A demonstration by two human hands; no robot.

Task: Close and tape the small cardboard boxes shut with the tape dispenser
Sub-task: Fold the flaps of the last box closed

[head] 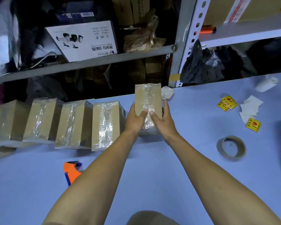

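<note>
On the blue table below the shelves, my left hand and right hand clasp the taped box, thumbs pressing its seam flat, beside the finished row, dispenser idle.

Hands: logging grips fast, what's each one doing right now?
Left hand: holding the taped box, thumb on top.
Right hand: holding the same box from the other side.
</note>
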